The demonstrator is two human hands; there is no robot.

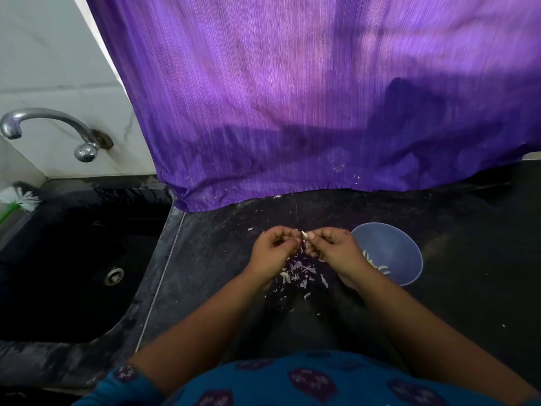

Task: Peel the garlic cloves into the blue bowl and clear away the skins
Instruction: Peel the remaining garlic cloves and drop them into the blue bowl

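Blue bowl (pixel 389 250) sits on the dark bench (pixel 456 259); inside, a few pale peeled cloves (pixel 377 266) lie near its front wall, partly hidden by the right wrist. Just left of the bowl, both hands meet above the bench: left hand (pixel 273 249) and right hand (pixel 330 247), each grip curled and pinching one small garlic clove (pixel 305 236) between the fingertips. Clove looks pale, with a thin whitish skin flap sticking up. Left of the bowl and nearer the person, loose skins (pixel 301 273) lie scattered, white and purplish.
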